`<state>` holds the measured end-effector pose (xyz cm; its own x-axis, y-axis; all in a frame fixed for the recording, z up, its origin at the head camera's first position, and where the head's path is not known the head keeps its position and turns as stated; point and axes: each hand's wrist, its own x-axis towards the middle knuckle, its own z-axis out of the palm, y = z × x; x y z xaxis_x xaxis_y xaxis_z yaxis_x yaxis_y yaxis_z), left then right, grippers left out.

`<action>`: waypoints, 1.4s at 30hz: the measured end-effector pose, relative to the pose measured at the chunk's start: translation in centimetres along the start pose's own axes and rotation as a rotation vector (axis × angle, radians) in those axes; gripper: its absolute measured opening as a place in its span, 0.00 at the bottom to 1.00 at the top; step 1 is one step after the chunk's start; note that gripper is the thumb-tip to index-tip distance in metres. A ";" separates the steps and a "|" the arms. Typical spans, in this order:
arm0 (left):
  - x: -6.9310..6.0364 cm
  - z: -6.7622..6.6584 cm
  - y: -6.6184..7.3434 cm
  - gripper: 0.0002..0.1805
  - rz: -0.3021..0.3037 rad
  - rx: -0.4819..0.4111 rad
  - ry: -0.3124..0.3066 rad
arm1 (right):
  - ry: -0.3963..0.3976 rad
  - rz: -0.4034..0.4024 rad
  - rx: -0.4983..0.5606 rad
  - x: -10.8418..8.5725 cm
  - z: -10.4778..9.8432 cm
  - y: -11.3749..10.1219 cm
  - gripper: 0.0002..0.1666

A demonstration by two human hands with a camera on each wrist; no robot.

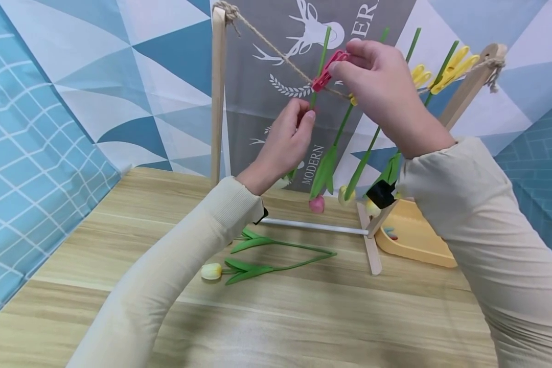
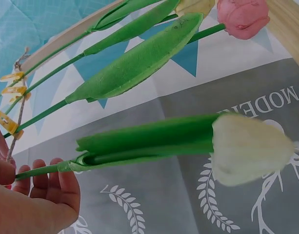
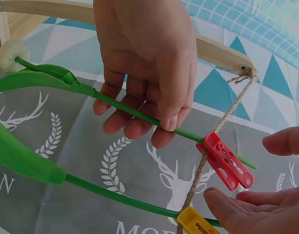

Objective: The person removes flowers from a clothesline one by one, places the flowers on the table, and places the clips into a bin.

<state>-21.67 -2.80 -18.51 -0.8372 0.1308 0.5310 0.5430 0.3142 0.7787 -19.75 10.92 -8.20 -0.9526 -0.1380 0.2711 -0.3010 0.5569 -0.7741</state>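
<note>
One white tulip (image 2: 188,139) is at the centre of it all, hanging bloom-down from the twine (image 3: 233,106) in the upper middle of the head view, with a red clothespin (image 3: 226,161) biting across stem and twine together! Here's the relation everything turns on: the clothespin sits just above the left hand (image 1: 282,145) along the stem, its handle ends pointing up and right, toward the right hand (image 1: 384,82). That right hand is the nearer to the handles, thumb and fingers parted around them, a gap showing in the right wrist view. The left thumb and index finger, meanwhile, pinch the stem below the clip, the other fingers loosely curled. The stem's long axis runs steeply up the head view, its free end leaning a touch right at the top. And what a look: smooth creamy-white bloom, slightly blurred in the left wrist view, folded green leaves hugging a slim green stem. Just to the right in the head view, a pink tulip (image 1: 317,204) hangs from a yellow clothespin (image 3: 194,222)!
</note>
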 end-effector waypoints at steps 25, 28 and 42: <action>-0.2 0.3 0.0 0.13 -0.007 -0.121 -0.026 | 0.101 -0.059 0.129 -0.1 0.0 0.4 0.23; -0.2 0.3 -0.1 0.13 0.004 -0.115 -0.024 | 0.094 -0.064 0.114 0.0 -0.1 0.4 0.21; -0.1 0.5 -0.5 0.14 0.021 -0.061 -0.013 | 0.044 -0.039 0.028 0.1 -0.3 0.5 0.24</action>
<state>-21.90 -2.52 -19.07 -0.8264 0.1490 0.5429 0.5627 0.2533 0.7869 -19.97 11.45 -8.44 -0.9373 -0.1225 0.3263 -0.3399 0.5289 -0.7777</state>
